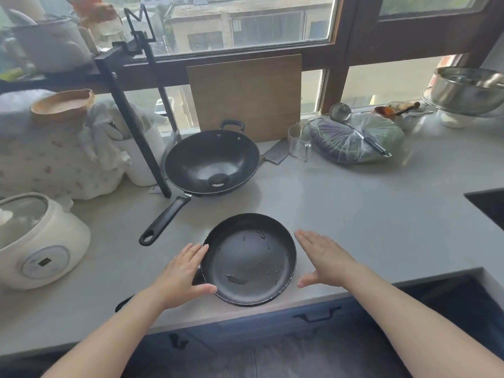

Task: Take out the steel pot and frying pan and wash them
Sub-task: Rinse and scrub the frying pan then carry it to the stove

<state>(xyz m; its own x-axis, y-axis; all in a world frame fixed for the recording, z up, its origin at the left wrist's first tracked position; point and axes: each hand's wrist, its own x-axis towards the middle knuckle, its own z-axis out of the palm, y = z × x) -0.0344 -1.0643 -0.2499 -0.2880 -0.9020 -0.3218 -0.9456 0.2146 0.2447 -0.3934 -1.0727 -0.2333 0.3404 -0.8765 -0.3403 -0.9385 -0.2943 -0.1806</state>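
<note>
Left hand (182, 271) touching wet frying pan (248, 259), right hand (324, 256) beside

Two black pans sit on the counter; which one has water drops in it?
The shallow frying pan at the counter's front edge, between both hands. The deeper wok behind it shows none.

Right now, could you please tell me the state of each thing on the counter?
Frying pan: upright at the counter's edge, wet with droplets.
Wok: upright, empty.
Left hand: open, touching the pan's rim.
Right hand: open, beside the pan.
Cutting board: leaning against the window.
</note>
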